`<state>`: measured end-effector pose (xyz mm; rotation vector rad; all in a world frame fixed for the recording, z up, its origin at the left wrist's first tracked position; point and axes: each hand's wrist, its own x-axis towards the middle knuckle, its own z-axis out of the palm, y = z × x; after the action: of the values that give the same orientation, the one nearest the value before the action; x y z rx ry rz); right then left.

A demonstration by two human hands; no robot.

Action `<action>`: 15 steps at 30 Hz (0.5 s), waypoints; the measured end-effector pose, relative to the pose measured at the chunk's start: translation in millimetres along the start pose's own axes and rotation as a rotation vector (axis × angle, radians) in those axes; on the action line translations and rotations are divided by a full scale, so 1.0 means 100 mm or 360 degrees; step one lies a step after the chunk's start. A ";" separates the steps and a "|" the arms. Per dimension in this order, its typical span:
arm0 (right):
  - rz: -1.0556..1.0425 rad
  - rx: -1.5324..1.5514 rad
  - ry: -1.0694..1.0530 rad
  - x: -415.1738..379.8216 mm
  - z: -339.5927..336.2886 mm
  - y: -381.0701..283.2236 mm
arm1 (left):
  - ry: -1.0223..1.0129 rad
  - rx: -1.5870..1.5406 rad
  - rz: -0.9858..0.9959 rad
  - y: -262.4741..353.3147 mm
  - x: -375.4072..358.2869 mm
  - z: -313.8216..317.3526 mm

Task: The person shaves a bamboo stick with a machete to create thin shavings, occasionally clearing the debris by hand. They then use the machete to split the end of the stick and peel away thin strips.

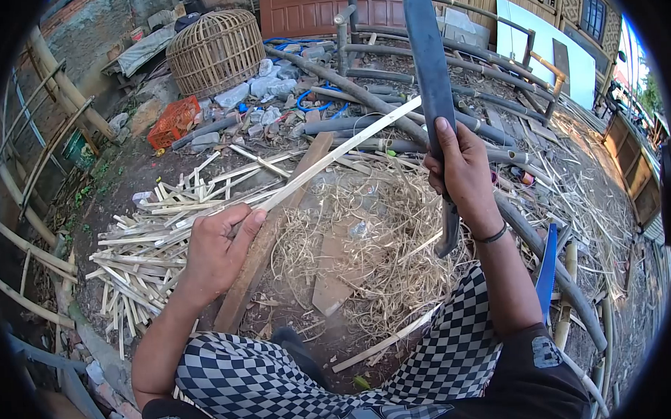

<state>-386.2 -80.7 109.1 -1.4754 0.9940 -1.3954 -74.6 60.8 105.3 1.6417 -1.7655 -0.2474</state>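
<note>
My left hand pinches the near end of a pale bamboo strip, which slants up and away to the right. In my right hand is a machete, its broad dark blade pointing up and its handle end showing below the fist. The strip's far end meets the blade just above my right fingers in this view. Under the strip, a brown wooden plank runs away from me between my knees. Curly bamboo shavings cover the ground in front, and a pile of cut strips lies left of the plank.
A blue saw stands by my right arm, near long bamboo poles. Farther back are an orange crate, a woven bamboo cage, rubble and a bamboo railing. A loose strip lies between my legs.
</note>
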 end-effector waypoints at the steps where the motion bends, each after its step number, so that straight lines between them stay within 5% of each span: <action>1: -0.0004 -0.0005 -0.0002 -0.02 0.02 -0.01 | 0.0047 0.0018 0.0048 -0.01 -0.01 0.02; 7: -0.0093 -0.0314 -0.0362 -0.29 0.24 0.01 | 0.0136 0.0093 0.0136 0.08 -0.04 0.09; 10: -0.0036 -0.0233 -0.0103 -0.22 0.15 -0.14 | 0.0144 0.0094 0.0158 0.10 -0.05 0.08; 15: -0.0233 -0.0319 -0.0254 -0.34 0.33 0.02 | 0.0229 0.0197 0.0280 0.23 -0.06 0.12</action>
<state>-355.4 -46.8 95.9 -1.8097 0.9621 -1.2844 -100.2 66.5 108.0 1.5357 -1.8313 0.0609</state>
